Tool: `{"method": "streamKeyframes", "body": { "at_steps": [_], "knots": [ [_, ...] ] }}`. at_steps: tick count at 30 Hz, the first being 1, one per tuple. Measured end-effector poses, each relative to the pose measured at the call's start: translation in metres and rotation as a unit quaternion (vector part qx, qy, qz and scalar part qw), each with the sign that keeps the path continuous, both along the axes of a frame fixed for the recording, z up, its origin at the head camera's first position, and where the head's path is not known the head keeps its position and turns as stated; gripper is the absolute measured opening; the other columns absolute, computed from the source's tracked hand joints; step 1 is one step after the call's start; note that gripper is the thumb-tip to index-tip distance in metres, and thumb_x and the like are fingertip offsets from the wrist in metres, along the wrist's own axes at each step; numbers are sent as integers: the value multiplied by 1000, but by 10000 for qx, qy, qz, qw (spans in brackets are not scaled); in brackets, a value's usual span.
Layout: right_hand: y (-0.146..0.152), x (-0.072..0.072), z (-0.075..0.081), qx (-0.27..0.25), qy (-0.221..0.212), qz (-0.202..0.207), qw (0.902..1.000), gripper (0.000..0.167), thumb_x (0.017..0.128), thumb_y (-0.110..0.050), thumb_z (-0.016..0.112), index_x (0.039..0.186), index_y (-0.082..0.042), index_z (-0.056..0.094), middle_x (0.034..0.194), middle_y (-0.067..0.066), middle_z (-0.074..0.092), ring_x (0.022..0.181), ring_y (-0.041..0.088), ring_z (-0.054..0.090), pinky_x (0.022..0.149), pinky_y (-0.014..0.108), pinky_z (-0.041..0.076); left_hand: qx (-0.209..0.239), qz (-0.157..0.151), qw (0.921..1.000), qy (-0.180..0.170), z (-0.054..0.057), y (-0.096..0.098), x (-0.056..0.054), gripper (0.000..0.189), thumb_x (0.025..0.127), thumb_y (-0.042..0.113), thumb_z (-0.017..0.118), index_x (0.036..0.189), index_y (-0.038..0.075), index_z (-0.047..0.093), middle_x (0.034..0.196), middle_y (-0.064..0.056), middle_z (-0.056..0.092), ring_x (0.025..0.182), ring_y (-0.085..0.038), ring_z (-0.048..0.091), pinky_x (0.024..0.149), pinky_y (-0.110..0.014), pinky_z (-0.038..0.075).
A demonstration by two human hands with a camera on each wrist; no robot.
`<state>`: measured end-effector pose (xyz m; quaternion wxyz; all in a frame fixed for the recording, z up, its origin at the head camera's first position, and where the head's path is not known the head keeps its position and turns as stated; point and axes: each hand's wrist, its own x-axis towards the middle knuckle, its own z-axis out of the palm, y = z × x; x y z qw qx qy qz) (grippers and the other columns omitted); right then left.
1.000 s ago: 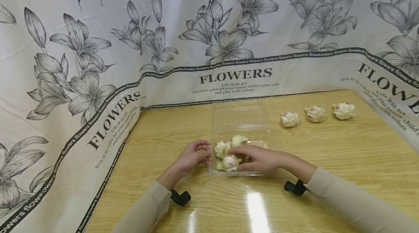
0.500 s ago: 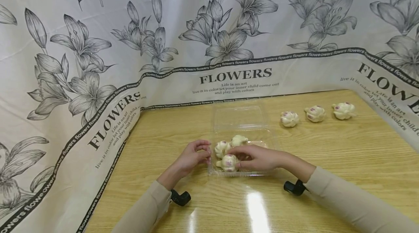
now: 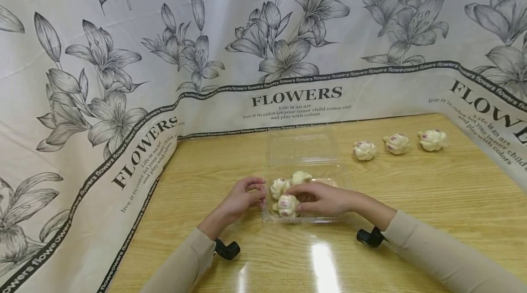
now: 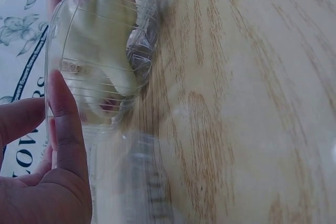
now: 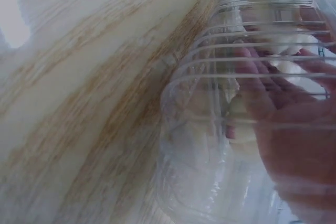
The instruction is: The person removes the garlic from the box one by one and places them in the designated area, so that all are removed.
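Observation:
A clear plastic clamshell container (image 3: pixel 329 217) lies open on the wooden table, its lid (image 3: pixel 302 149) tipped back. Inside are three white garlic-like bulbs with purple marks: one at the back (image 3: pixel 301 176), one at the left (image 3: pixel 279 187) and one at the front (image 3: pixel 286 205). My right hand (image 3: pixel 302 201) reaches into the tray and its fingers curl round the front bulb. In the right wrist view these fingers (image 5: pixel 273 93) show through the ribbed wall. My left hand (image 3: pixel 257 190) holds the tray's left rim, and the thumb (image 4: pixel 65 124) lies against the container (image 4: pixel 100 51).
Three more bulbs sit in a row at the back right of the table (image 3: pixel 411 201): (image 3: pixel 364 150), (image 3: pixel 396 143), (image 3: pixel 432 139). A flower-printed cloth (image 3: pixel 123 78) walls the table at the back and on both sides.
My right hand has turned the front bulb and drawn it slightly inward in the tray. The left hand has stayed at the rim.

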<state>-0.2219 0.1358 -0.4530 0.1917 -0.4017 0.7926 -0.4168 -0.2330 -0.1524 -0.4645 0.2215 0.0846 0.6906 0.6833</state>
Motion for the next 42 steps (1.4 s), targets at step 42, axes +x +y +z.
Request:
{"method": "streamKeyframes", "body": {
  "at_steps": [42],
  "knots": [
    [22,5,14,-256,-228,-241,9991,47,104,-25,62,147,-7,52,144,10,56,128,31,59,107,46,50,23,-32,10000,27,0,-2,2,45,99,-7,54,140,-14,40,102,-9,56,80,-17,63,73,-29,58]
  ]
}}
